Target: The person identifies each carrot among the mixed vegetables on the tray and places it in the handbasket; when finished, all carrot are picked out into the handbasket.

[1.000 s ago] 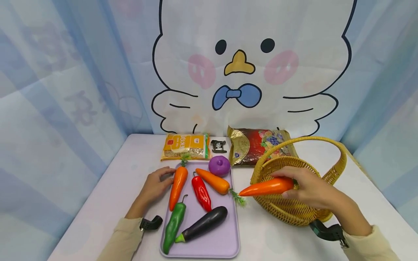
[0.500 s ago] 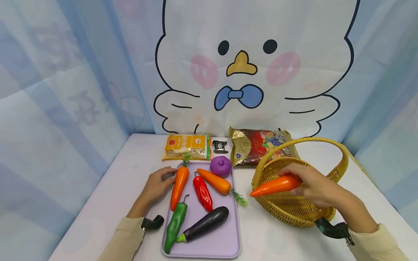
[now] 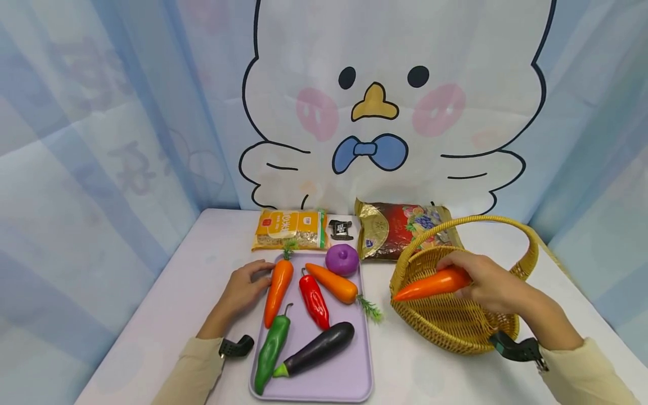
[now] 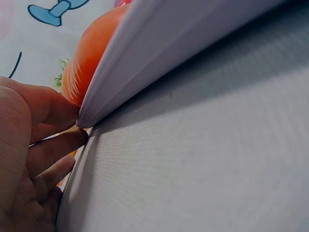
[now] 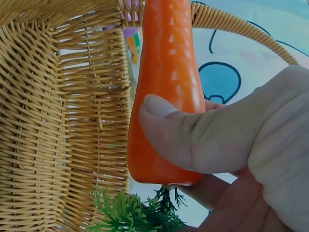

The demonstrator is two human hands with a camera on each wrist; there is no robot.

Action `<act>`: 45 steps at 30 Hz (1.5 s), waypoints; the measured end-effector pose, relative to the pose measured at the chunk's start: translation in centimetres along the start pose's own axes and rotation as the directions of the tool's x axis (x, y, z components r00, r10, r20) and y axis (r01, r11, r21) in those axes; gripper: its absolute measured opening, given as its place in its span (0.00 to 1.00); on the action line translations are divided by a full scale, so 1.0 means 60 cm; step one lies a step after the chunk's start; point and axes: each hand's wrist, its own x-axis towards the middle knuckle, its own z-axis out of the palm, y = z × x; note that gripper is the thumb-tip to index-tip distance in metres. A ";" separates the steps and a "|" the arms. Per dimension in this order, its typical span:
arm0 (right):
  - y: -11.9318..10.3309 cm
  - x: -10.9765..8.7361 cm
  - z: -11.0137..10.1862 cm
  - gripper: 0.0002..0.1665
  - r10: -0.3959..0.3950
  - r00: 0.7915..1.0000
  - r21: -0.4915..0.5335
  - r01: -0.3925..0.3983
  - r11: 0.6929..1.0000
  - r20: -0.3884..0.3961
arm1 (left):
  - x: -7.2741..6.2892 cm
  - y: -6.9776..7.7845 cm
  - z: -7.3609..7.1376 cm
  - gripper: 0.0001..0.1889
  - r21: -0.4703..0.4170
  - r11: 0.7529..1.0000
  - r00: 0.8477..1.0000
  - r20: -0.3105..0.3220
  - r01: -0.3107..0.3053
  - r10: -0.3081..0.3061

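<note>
My right hand (image 3: pixel 481 281) grips an orange toy carrot (image 3: pixel 430 284) near its leafy end, the thumb pressed along its side. The carrot is over the woven basket (image 3: pixel 405 312), its tip pointing left near the basket's left rim. Green leaves (image 5: pixel 140 210) show below the hand in the right wrist view. My left hand (image 3: pixel 246 287) rests at the left edge of the lilac tray (image 3: pixel 349 365), fingertips touching the rim, beside another carrot (image 3: pixel 277 292). Also on the tray are a green pepper (image 3: pixel 271 354), a red pepper (image 3: pixel 314 301), an eggplant (image 3: pixel 319 349), a third carrot (image 3: pixel 334 284) and a purple onion-like vegetable (image 3: pixel 341 260).
Behind the tray lie a yellow food packet (image 3: pixel 291 229) and a small black packet (image 3: pixel 340 229). A red and gold bag (image 3: pixel 395 230) lies behind the basket, whose handle (image 3: pixel 476 220) arches upright. A printed curtain (image 3: pixel 374 180) stands along the table's back edge.
My right hand has moved the carrot rightward, from partly left of the basket to over its opening. My left hand stays at the tray's edge.
</note>
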 end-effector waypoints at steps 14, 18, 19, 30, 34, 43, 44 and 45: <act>0.020 0.019 -0.012 0.28 0.018 0.999 -0.048 -0.017 0.999 0.031 | -0.001 -0.001 0.000 0.20 0.000 1.000 1.000 -0.007 -0.004 0.004; 0.028 0.019 -0.014 0.28 0.033 0.999 -0.047 -0.031 0.998 0.035 | -0.001 -0.002 0.001 0.19 -0.001 1.000 1.000 -0.006 -0.007 0.007; 0.030 0.019 -0.014 0.28 0.037 0.999 -0.049 -0.035 0.998 0.036 | -0.001 -0.002 0.001 0.19 0.000 1.000 1.000 -0.005 -0.009 0.009; 0.045 0.026 -0.008 0.27 0.067 0.996 -0.059 -0.064 0.996 0.062 | 0.000 -0.004 0.002 0.20 0.010 1.000 1.000 -0.009 -0.005 0.005; 0.048 0.033 -0.004 0.26 0.082 0.993 -0.060 -0.077 0.995 0.085 | -0.001 -0.004 0.002 0.20 0.003 1.000 1.000 -0.008 -0.005 0.005; 0.063 0.052 0.004 0.24 0.116 0.982 -0.048 -0.109 0.993 0.153 | 0.000 -0.004 0.001 0.20 -0.003 1.000 1.000 -0.007 0.000 0.000; 0.064 0.054 0.004 0.24 0.116 0.980 -0.046 -0.110 0.993 0.161 | 0.000 -0.004 0.001 0.20 -0.003 1.000 1.000 -0.005 0.000 0.000; 0.064 0.056 0.005 0.25 0.115 0.979 -0.045 -0.109 0.993 0.169 | 0.000 -0.004 0.001 0.20 -0.004 1.000 1.000 -0.003 0.000 0.000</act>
